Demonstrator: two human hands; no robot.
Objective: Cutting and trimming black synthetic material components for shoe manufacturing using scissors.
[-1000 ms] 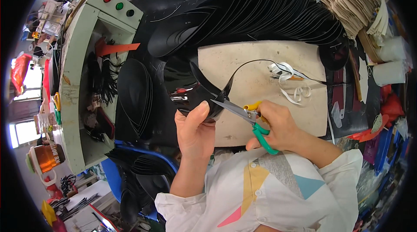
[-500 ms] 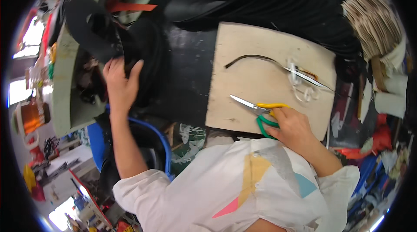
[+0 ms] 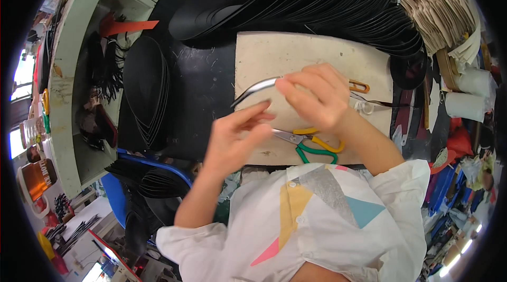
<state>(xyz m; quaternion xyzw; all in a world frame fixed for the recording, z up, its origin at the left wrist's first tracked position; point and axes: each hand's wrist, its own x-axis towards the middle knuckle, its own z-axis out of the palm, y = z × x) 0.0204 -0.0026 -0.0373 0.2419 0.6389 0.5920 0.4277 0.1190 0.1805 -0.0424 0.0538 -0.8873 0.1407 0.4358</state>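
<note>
My right hand (image 3: 319,94) is over the light board (image 3: 253,55), its fingers pinched on a thin dark strip (image 3: 257,87). The strip has a shiny face and curves out to the left, its free end lifted off the board. Just below that end is my left hand (image 3: 237,137), thumb and fingers apart and slightly blurred, with nothing seen in it. Scissors (image 3: 300,142) with one yellow and one green handle lie on the board beneath my right hand. A small yellow-framed tool (image 3: 359,86) shows beyond my right wrist, beside a white tangled piece (image 3: 364,106).
Many curved black sheets (image 3: 317,7) fan out along the back. A stack of black rounded pieces (image 3: 145,89) lies at the left, beside a pale machine housing (image 3: 74,92). Beige folded pieces (image 3: 435,7) pile up at the far right. A blue-rimmed bin (image 3: 119,197) holds black pieces.
My right hand has left the scissors on the board and picked up the strip. My left hand has let the black pieces down on the left stack and come over to the board.
</note>
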